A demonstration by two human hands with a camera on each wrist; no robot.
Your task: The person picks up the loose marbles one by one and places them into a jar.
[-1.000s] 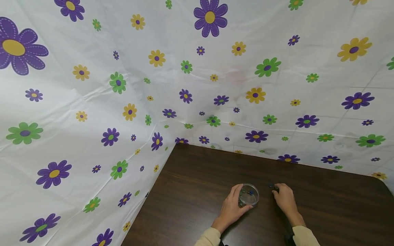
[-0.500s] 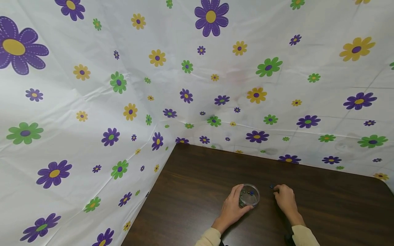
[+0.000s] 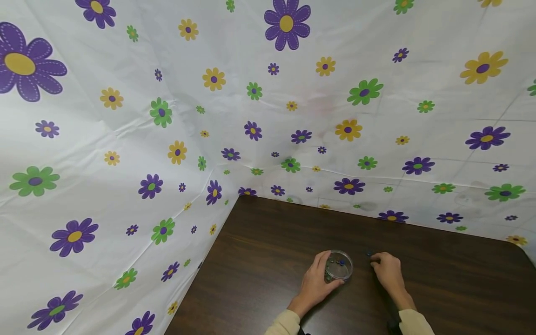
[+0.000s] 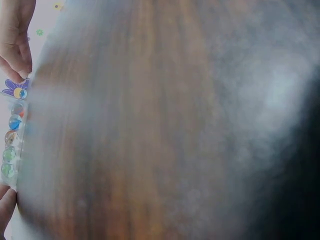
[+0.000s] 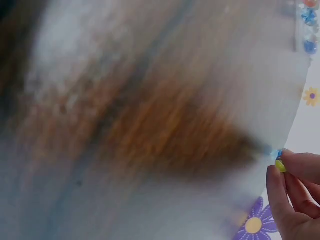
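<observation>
My left hand (image 3: pixel 314 282) grips a clear round dish (image 3: pixel 351 267) on the dark table, fingers and thumb curved round its near-left side. Several glass marbles lie in it, among them a blue marble (image 3: pixel 342 263); others show green, orange and clear through the wall in the left wrist view. To the right of the dish, my right hand (image 3: pixel 388 273) pinches a yellow-green marble (image 5: pixel 280 165) between thumb and fingertips, low at the tabletop. Just beyond those fingertips lies a loose blue marble (image 3: pixel 369 253).
The brown wooden table (image 3: pixel 268 251) ends at the back and left against a white flowered sheet (image 3: pixel 268 116), which hangs like walls round it. The table's rounded corner (image 3: pixel 521 246) is at the far right.
A dark marble that showed at my right fingertips a second ago is now covered by the fingers, which have drawn together and slightly nearer. My left hand and the dish stay put.
</observation>
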